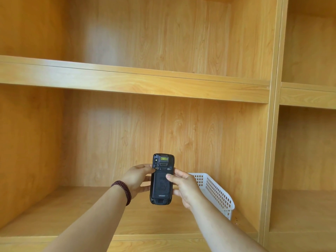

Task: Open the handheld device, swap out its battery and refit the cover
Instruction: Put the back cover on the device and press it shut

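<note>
Handheld device held upright, cover on

Handheld device (161, 179), black, back facing the camera, is held upright between two hands in front of a wooden shelf (134, 82). The left hand (138, 180) grips its left edge, fingers curled behind, thumb near the latches above the back cover (161, 184). The right hand (183, 188) grips the right edge, thumb pressed on the cover. Both forearms reach forward; a beaded bracelet (123, 190) circles the left wrist. A white basket (214, 193) stands just behind the right hand.
</note>
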Available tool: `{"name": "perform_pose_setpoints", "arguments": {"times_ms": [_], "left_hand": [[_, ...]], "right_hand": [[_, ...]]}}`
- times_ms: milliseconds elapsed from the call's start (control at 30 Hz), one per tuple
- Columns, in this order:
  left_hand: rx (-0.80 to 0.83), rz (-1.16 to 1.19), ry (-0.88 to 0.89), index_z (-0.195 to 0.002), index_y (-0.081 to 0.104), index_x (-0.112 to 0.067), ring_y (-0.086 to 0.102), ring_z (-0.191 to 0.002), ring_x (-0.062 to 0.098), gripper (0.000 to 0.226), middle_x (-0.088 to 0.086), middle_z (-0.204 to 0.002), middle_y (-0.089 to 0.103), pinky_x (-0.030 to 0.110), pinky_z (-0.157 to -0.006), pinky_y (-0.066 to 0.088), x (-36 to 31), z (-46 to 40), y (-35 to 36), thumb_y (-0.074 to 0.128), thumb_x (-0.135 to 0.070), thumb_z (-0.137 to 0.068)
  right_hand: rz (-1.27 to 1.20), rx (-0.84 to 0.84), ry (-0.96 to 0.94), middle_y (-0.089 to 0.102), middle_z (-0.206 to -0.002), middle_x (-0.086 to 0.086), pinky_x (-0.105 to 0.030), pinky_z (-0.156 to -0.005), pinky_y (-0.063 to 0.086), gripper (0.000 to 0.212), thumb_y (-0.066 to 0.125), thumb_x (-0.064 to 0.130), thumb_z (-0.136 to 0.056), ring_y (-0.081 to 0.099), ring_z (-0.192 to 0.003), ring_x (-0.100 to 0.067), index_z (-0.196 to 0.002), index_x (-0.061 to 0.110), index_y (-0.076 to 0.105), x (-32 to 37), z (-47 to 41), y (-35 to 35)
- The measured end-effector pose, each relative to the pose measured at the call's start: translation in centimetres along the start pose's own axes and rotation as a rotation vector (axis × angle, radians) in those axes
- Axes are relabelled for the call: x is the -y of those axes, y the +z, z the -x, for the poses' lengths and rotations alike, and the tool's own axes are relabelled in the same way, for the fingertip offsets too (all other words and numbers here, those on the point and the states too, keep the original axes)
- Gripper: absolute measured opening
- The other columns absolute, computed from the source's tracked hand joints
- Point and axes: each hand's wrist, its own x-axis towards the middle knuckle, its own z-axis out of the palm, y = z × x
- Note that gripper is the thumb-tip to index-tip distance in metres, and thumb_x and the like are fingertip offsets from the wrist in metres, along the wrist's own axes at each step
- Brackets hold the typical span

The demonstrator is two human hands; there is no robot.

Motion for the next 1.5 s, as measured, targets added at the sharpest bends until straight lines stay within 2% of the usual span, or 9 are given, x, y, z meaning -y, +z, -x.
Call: {"name": "perform_pose_setpoints", "arguments": {"times_ms": [133, 300, 500, 667, 867, 1033, 1200, 1333, 1500], "left_hand": [[0.087, -0.092, 0.044, -0.113, 0.064, -0.014, 0.071, -0.097, 0.027, 0.030, 0.008, -0.106, 0.075, 0.042, -0.080, 0.059, 0.2, 0.2, -0.6, 0.071, -0.025, -0.086], [-0.015, -0.172, 0.095, -0.114, 0.059, -0.014, 0.073, -0.091, 0.026, 0.028, 0.010, -0.099, 0.076, 0.050, -0.076, 0.060, 0.2, 0.3, 0.5, 0.069, -0.018, -0.088], [-0.077, -0.192, 0.067, -0.112, 0.057, -0.012, 0.072, -0.091, 0.030, 0.033, 0.014, -0.101, 0.073, 0.055, -0.074, 0.059, 0.4, 0.1, 1.0, 0.073, -0.023, -0.085], [-0.097, -0.174, 0.070, -0.113, 0.058, -0.012, 0.071, -0.091, 0.029, 0.032, 0.014, -0.101, 0.073, 0.054, -0.074, 0.060, 0.7, 0.0, 1.2, 0.072, -0.021, -0.086], [0.145, -0.215, 0.019, -0.124, 0.051, -0.032, 0.073, -0.094, 0.029, 0.047, 0.007, -0.103, 0.076, 0.052, -0.076, 0.060, 0.7, 0.4, 0.0, 0.074, -0.019, -0.084], [0.104, -0.222, 0.076, -0.131, 0.047, -0.030, 0.072, -0.092, 0.032, 0.052, 0.010, -0.107, 0.074, 0.057, -0.073, 0.059, 1.0, 0.3, 0.1, 0.067, -0.007, -0.089], [0.091, -0.164, 0.079, -0.136, 0.044, -0.028, 0.072, -0.094, 0.032, 0.057, 0.009, -0.106, 0.074, 0.053, -0.070, 0.060, 1.5, 0.3, 0.0, 0.066, -0.007, -0.089], [0.071, -0.123, 0.112, -0.139, 0.041, -0.031, 0.072, -0.096, 0.029, 0.059, 0.005, -0.107, 0.075, 0.054, -0.076, 0.059, 2.0, 0.1, -0.2, 0.067, -0.011, -0.089], [0.152, -0.203, 0.094, -0.146, 0.030, -0.041, 0.072, -0.098, 0.023, 0.094, 0.003, -0.123, 0.065, 0.040, -0.076, 0.060, 2.0, 0.3, -0.6, 0.073, 0.007, -0.077]], "right_hand": [[0.006, 0.008, 0.006, 0.076, -0.109, -0.002, -0.036, -0.074, 0.062, 0.028, 0.068, 0.004, -0.088, 0.072, -0.102, -0.018, -0.114, 0.015, 0.071, 0.1, -0.2, 0.0], [0.056, 0.016, 0.031, 0.076, -0.109, -0.005, -0.040, -0.080, 0.062, 0.026, 0.070, 0.017, -0.089, 0.072, -0.102, -0.020, -0.114, 0.016, 0.072, 0.2, -0.5, 0.7], [0.094, -0.022, 0.031, 0.078, -0.091, -0.002, -0.029, -0.061, 0.061, 0.012, 0.068, 0.017, -0.091, 0.075, -0.080, -0.013, -0.101, 0.018, 0.073, 0.5, -0.5, 1.3], [0.092, -0.040, 0.033, 0.078, -0.086, -0.001, -0.031, -0.060, 0.061, 0.013, 0.068, 0.014, -0.091, 0.075, -0.074, -0.013, -0.102, 0.015, 0.073, 0.4, -0.5, 1.3], [0.048, -0.059, 0.013, 0.078, -0.096, -0.004, -0.031, -0.057, 0.060, 0.016, 0.070, 0.019, -0.090, 0.076, -0.078, -0.014, -0.105, 0.015, 0.074, 0.8, -0.5, 0.9], [0.040, 0.040, 0.037, 0.077, -0.107, -0.002, -0.029, -0.072, 0.060, 0.023, 0.067, 0.011, -0.091, 0.074, -0.095, -0.016, -0.113, 0.017, 0.071, 0.5, -0.3, 0.6], [0.086, 0.059, 0.028, 0.078, -0.102, 0.004, -0.025, -0.072, 0.060, 0.024, 0.066, 0.007, -0.091, 0.073, -0.095, -0.013, -0.112, 0.018, 0.070, 0.4, -0.4, 0.6], [0.148, 0.135, 0.067, 0.076, -0.111, 0.002, -0.033, -0.079, 0.060, 0.029, 0.069, 0.011, -0.090, 0.072, -0.101, -0.016, -0.116, 0.023, 0.068, 0.4, -0.2, 0.2], [0.152, 0.114, 0.061, 0.075, -0.114, -0.001, -0.042, -0.083, 0.061, 0.031, 0.066, 0.007, -0.092, 0.071, -0.103, -0.020, -0.120, 0.018, 0.068, -0.6, -0.1, -0.1]]}}
